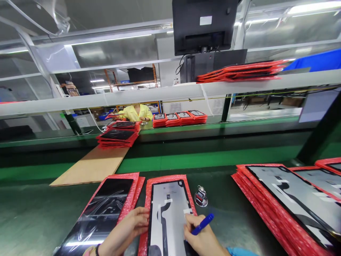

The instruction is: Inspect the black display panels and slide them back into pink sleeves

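Note:
A grey panel (168, 213) lies back-side up on a red bubble sleeve (149, 188) at the near edge of the green bench. My right hand (201, 238) is closed on a blue pen (203, 223), its tip at the panel's right edge. My left hand (128, 227) rests on the panel's left edge, fingers curled against the sleeve. Left of it lies a glossy black panel (103, 213) on another red sleeve.
A stack of panels in red sleeves (290, 202) sits at the right. A small clear stamp-like object (200, 196) stands beside the panel. A cardboard sheet (93, 165) and more red stacks (118, 137) lie beyond. A person in yellow (135, 112) works across the line.

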